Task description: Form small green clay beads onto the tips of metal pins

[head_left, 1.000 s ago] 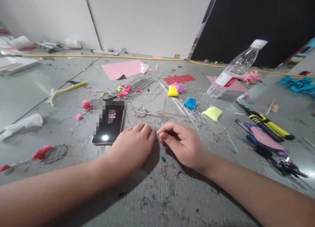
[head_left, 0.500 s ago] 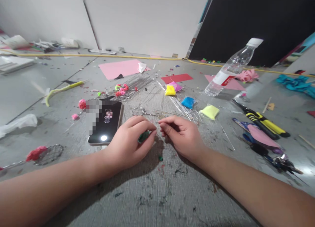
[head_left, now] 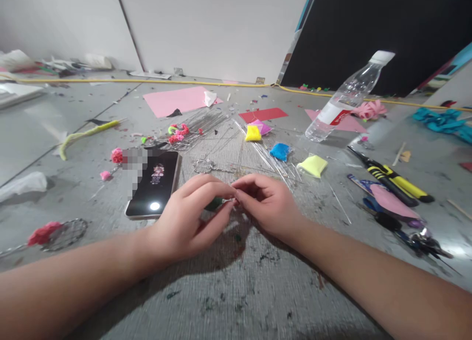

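Fingertips of my left hand (head_left: 199,214) and my right hand (head_left: 269,200) meet over the grey tabletop. My left hand curls around a small dark green piece (head_left: 214,203), mostly hidden by the fingers; it looks like a soft packet or clay. Thumb and forefinger of my right hand are pinched together against the left fingertips, and what lies between them is too small to make out. Just beyond the hands lies a twisted silver wire loop (head_left: 204,166). A phone (head_left: 157,182) with its screen lit lies beside my left hand.
Yellow (head_left: 252,133), blue (head_left: 280,152) and pale yellow packets (head_left: 312,166) lie ahead, near thin wires (head_left: 271,158). A clear bottle (head_left: 348,96) stands tilted in view at right, behind yellow-black pliers (head_left: 396,180) and keys (head_left: 427,241). Pink paper (head_left: 177,101) lies further back.
My right hand has moved left, closing the gap so its fingertips now touch those of my left hand. The view has shifted slightly.
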